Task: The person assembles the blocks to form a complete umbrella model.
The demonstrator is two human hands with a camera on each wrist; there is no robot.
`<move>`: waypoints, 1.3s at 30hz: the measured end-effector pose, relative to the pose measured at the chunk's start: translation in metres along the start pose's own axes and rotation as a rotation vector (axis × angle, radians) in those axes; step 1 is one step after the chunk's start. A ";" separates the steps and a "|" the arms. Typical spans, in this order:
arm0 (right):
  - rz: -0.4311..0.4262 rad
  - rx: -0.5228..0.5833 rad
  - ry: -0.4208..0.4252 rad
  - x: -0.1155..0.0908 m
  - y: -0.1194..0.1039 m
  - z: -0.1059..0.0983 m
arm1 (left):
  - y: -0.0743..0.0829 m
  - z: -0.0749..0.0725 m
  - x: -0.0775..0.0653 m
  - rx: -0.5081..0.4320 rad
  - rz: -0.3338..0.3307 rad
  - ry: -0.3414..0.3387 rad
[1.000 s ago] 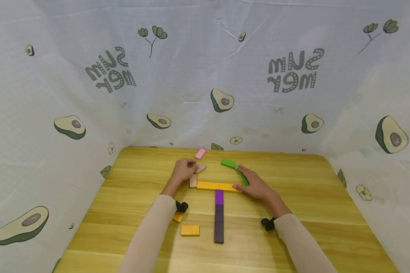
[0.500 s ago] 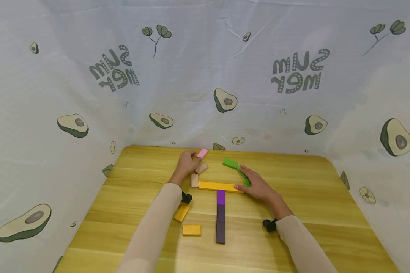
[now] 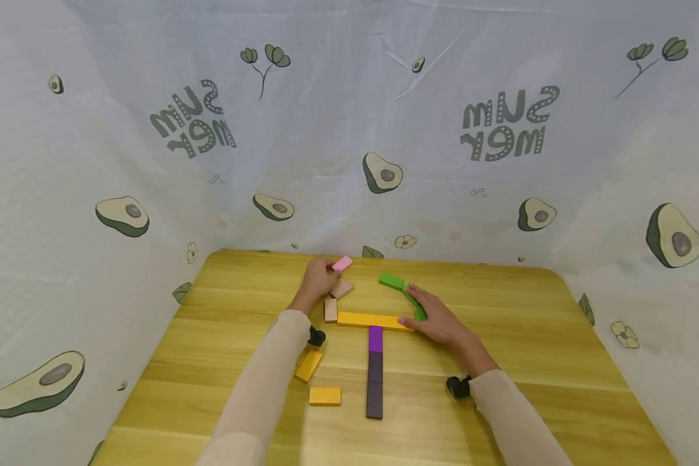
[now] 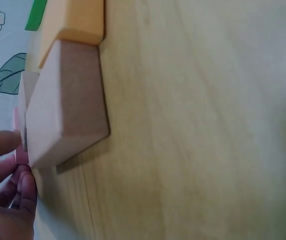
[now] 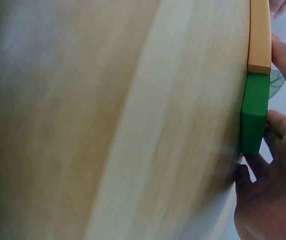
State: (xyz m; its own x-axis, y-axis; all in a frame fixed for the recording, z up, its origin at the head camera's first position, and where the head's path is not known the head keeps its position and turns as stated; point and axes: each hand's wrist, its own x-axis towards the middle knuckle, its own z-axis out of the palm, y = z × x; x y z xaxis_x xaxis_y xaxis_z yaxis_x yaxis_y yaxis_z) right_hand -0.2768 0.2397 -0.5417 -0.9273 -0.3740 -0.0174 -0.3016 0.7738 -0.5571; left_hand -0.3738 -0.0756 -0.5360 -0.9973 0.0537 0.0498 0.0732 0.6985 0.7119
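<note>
My left hand (image 3: 319, 277) pinches the near end of a pink block (image 3: 342, 263) at the back of the table; the left wrist view shows thumb and fingers on either side of that pink block (image 4: 21, 152). Just nearer lie two beige blocks, one slanted (image 3: 342, 288) and one straight (image 3: 331, 310). The straight one meets a row of two yellow blocks (image 3: 356, 319). My right hand (image 3: 439, 318) rests with fingers spread along the curve of green blocks (image 3: 391, 281), its thumb at the row's right end. In the right wrist view a green block (image 5: 254, 112) abuts the yellow one.
A purple block (image 3: 375, 338) and two dark blocks (image 3: 375, 382) run from the yellow row toward the front. Two loose yellow blocks, one slanted (image 3: 309, 366) and one straight (image 3: 325, 396), lie left of them. A patterned cloth (image 3: 326, 129) stands around the wooden table (image 3: 501, 414).
My left hand has moved from the slanted beige block back to the pink block, which has turned and shifted slightly. The right hand has stayed in place.
</note>
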 end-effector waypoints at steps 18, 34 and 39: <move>0.006 0.009 -0.006 0.001 0.000 0.001 | -0.005 -0.002 -0.001 0.055 0.089 0.006; 0.004 0.007 -0.005 0.001 0.002 0.003 | 0.020 0.003 -0.022 -0.038 0.162 -0.043; 0.000 0.003 0.001 0.001 0.004 0.002 | 0.027 0.010 -0.025 -0.044 0.200 -0.040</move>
State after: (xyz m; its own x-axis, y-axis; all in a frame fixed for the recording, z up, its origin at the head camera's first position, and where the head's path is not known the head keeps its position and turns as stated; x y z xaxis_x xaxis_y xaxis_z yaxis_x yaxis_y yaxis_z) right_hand -0.2784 0.2410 -0.5455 -0.9275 -0.3734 -0.0161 -0.3011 0.7722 -0.5595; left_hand -0.3466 -0.0505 -0.5250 -0.9620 0.2168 0.1659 0.2684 0.6396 0.7204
